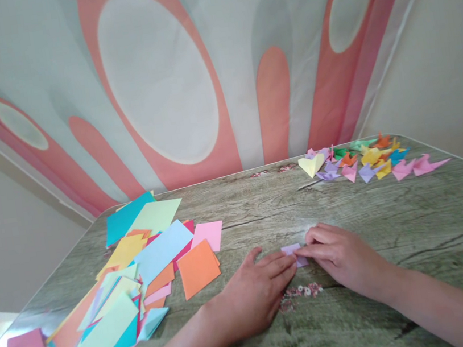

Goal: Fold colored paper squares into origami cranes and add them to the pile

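Observation:
A small lilac piece of folded paper (292, 249) lies flat on the table in front of me, partly covered by my fingers. My left hand (254, 288) rests palm down with its fingers stretched out, the fingertips pressing the paper's left side. From the right, my right hand (338, 253) touches the paper with its extended index finger, the other fingers curled in. Whether the right hand pinches the paper's edge is hard to see. Neither hand lifts the paper off the table.
Loose coloured paper sheets (164, 249) are heaped on the left of the wood-patterned table (254, 210). Several folded paper cranes (369, 157) and a pale yellow paper heart (312, 165) sit at the back right. A wall with a pink-and-white printed covering (238, 69) stands behind the table.

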`<state>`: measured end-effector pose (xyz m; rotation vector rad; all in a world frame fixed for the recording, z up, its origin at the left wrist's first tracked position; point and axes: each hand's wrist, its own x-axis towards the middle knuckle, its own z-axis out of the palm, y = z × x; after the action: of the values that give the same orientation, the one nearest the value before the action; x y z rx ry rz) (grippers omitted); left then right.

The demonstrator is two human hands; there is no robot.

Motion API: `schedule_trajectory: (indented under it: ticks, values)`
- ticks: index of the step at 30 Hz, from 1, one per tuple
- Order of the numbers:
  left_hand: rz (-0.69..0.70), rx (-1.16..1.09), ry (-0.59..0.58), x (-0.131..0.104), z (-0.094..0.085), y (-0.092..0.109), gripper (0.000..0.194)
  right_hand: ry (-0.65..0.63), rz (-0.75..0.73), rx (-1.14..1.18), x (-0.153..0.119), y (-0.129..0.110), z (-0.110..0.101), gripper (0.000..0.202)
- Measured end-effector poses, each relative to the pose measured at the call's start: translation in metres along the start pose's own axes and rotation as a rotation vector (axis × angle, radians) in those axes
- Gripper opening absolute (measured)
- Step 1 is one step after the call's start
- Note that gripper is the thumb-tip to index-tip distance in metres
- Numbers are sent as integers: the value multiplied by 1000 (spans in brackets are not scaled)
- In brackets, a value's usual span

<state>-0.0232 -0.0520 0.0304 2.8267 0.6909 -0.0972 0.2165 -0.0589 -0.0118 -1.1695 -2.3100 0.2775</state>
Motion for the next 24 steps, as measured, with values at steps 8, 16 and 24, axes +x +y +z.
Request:
schedule_trajectory:
  ticks: [8,16,24]
  values:
    - [10,-32,22,-1,0,-1,49,10,87,18,0,0,1,22]
    - [12,-30,13,0,1,-1,51,44,327,24,10,-2,15,13]
    - [7,-31,5,1,3,2,53,-17,324,9,12,-3,13,15]
